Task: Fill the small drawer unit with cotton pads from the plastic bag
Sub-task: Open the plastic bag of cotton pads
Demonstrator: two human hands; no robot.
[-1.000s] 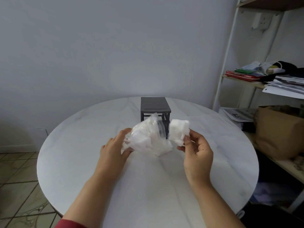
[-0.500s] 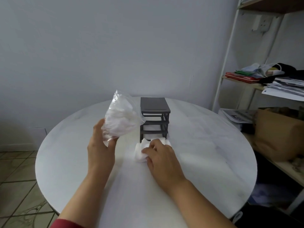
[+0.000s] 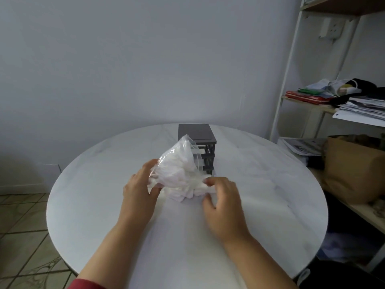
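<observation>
The left hand (image 3: 139, 192) grips the bag (image 3: 177, 163) over the table (image 3: 83, 195), its fingertips hidden behind the plastic. Bag and pads (image 3: 187, 191) blur together. The pads lie heaped before the unit (image 3: 200, 134), whose front is partly hidden by the bag. The right hand (image 3: 224, 202) pinches the pads with curled fingers. A shelf (image 3: 312, 105) is cut off.

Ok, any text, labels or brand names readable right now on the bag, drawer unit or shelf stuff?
No text can be read.
plastic bag: no print shows.
drawer unit: no label shows.
printed sheet at right: dark print, too blurred.
red books at right: marks too small.
</observation>
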